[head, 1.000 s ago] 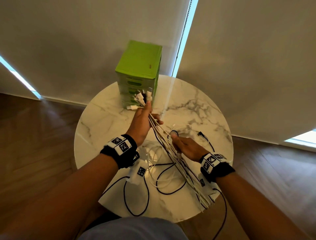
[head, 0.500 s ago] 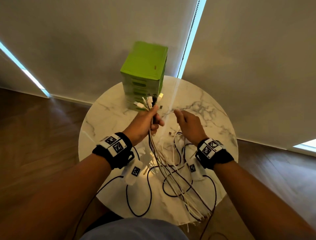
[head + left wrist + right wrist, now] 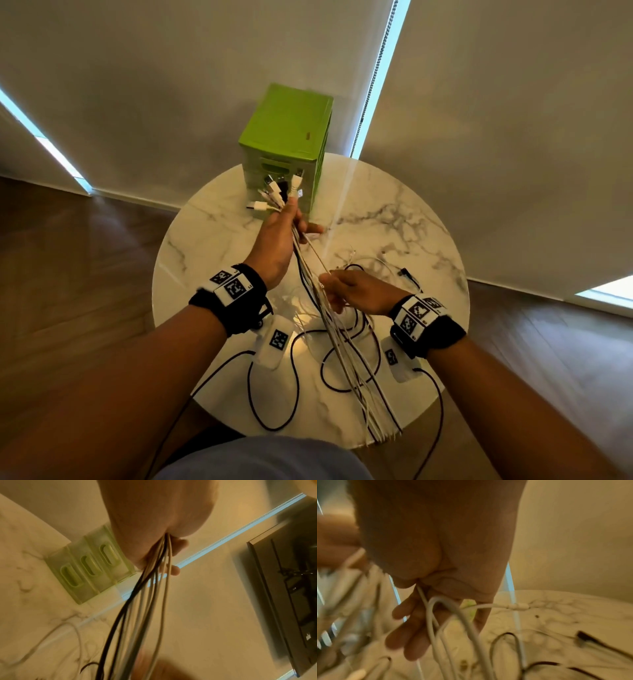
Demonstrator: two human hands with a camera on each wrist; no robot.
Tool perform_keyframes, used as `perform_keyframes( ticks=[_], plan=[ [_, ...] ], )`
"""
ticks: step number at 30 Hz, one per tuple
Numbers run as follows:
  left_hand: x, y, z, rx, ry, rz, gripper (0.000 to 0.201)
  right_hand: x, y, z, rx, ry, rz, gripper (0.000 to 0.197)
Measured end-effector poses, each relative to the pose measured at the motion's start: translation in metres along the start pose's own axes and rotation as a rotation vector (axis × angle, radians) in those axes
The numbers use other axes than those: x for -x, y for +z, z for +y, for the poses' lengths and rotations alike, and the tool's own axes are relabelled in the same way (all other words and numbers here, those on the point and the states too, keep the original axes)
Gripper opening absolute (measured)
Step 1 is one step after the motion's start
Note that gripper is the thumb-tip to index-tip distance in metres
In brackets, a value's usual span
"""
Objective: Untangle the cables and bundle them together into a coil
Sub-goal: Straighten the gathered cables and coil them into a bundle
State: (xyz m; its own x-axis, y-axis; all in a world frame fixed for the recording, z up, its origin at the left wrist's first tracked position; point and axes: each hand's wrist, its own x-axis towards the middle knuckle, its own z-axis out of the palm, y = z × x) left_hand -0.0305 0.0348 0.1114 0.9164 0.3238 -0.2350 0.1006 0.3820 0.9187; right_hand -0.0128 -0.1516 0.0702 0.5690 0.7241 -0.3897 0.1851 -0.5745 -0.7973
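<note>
My left hand point(image 3: 298, 222) is raised over the marble table point(image 3: 394, 212) and grips a bundle of white cables and one black cable point(image 3: 342, 342) just below their plugs point(image 3: 274, 193), which fan out above the fist. The bundle runs down toward me and hangs over the near table edge. In the left wrist view the cables point(image 3: 149, 601) leave the left hand point(image 3: 173, 557) in a tight sheaf. My right hand point(image 3: 329, 284) sits lower on the bundle and pinches a thin white cable pulled taut up to the left hand. In the right wrist view a white cable point(image 3: 433, 615) loops past the fingers point(image 3: 412, 622).
A green drawer unit point(image 3: 287, 133) stands at the table's far edge, right behind the plugs. Loose white cables and a black plug point(image 3: 407, 274) lie on the right half of the table. Black wrist-camera leads point(image 3: 294, 377) loop across the near part. Wooden floor surrounds the table.
My right hand has dropped from beside the left hand, down along the bundle toward me, drawing a white cable taut. The left hand keeps its grip, slightly higher.
</note>
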Motion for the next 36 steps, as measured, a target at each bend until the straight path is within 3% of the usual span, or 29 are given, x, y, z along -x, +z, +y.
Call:
perform_keyframes(
  ticks=[3,8,10,13,17,20,25,31,36],
  plan=[
    [-0.008,-0.012,0.016,0.094,0.047,0.020,0.037,0.012,-0.002,0.037,0.267,0.087,-0.059,0.063],
    [-0.013,-0.025,0.033,0.175,0.045,0.024,0.037,0.016,-0.009,0.076,0.104,0.017,0.164,0.057],
    [-0.010,-0.024,0.034,0.140,0.051,0.003,0.035,0.010,-0.017,0.069,0.168,0.042,0.267,0.046],
    [-0.003,-0.019,0.027,-0.094,0.039,-0.070,0.035,-0.002,-0.023,0.040,0.194,0.043,0.494,0.043],
    [0.009,-0.010,0.007,-0.342,-0.046,-0.153,0.041,-0.015,-0.018,-0.011,0.055,-0.088,0.674,0.040],
    [0.016,-0.004,0.000,-0.346,-0.120,-0.179,0.051,-0.016,-0.009,-0.040,0.036,-0.209,0.603,0.035],
    [0.014,-0.004,0.000,-0.387,-0.067,-0.183,0.062,-0.014,-0.002,-0.046,0.075,-0.328,0.391,0.026],
    [0.013,-0.001,0.003,-0.316,-0.077,-0.096,0.042,-0.008,-0.008,-0.017,0.067,-0.156,0.125,0.033],
    [0.006,-0.004,0.014,-0.193,-0.041,-0.003,0.038,-0.019,-0.009,0.026,0.262,-0.019,-0.029,0.025]
  ],
)
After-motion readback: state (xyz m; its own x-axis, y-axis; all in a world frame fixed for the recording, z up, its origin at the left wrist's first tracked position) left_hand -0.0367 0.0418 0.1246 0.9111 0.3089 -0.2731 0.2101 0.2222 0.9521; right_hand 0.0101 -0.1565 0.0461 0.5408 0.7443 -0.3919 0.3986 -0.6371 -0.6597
